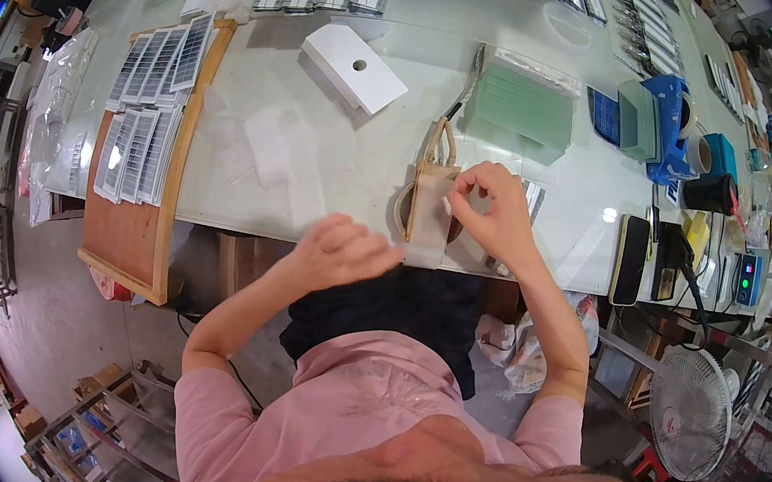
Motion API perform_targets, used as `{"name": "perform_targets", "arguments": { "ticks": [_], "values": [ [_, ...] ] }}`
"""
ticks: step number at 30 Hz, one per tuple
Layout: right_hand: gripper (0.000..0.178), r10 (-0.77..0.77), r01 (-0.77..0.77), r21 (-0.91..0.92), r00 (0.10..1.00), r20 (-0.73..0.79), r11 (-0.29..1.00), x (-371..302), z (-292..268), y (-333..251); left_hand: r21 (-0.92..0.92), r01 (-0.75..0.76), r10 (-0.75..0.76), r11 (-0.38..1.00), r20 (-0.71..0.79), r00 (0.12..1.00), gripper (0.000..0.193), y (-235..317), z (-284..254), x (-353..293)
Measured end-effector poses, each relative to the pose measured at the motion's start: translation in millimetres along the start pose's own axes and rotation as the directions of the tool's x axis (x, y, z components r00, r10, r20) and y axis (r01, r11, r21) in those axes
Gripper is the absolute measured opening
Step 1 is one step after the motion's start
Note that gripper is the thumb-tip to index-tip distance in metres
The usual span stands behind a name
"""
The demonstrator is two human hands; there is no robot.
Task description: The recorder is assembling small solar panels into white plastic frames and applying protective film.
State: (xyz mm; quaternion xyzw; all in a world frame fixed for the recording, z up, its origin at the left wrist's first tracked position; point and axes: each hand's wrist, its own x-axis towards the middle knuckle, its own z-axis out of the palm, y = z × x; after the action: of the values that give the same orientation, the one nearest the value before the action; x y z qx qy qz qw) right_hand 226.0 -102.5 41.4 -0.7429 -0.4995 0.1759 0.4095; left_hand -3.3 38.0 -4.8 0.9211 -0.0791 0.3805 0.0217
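Observation:
At the table's front edge stands a tan, tape-covered block (430,213) with a looped strap at its far end and round brown shapes at its sides; its kind I cannot make out. My right hand (497,214) is beside its right side, thumb and forefinger pinched together. A tiny pale bit shows at those fingertips, too small to name. To the left of the block, my left hand (343,253) hovers near the table edge with fingers curled in. Whatever it may hold is hidden. Under my right hand a small striped panel (533,197) is partly covered.
Stacked green glass plates (520,113) stand behind the block. A white box with a hole (354,68) lies farther left. Striped solar panels (134,152) fill a wooden tray (164,243) at left. A phone (629,259), blue tape holder (666,131) and fan (692,414) are at right.

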Motion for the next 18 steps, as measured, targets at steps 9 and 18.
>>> {"name": "perform_targets", "arguments": {
  "ticks": [9, 18],
  "values": [
    [0.012, 0.034, -0.04, -0.086, 0.997, -0.062, 0.995, 7, 2, 10, -0.227, 0.09, -0.098, 0.97, -0.027, 0.995, 0.024, 26, 18, 1],
    [0.011, -0.009, -0.016, -0.212, 0.993, -0.117, 0.977, 20, 5, 21, -0.329, 0.358, -0.369, 0.874, 0.029, 0.929, 0.026, 27, 20, 13]
  ]
}}
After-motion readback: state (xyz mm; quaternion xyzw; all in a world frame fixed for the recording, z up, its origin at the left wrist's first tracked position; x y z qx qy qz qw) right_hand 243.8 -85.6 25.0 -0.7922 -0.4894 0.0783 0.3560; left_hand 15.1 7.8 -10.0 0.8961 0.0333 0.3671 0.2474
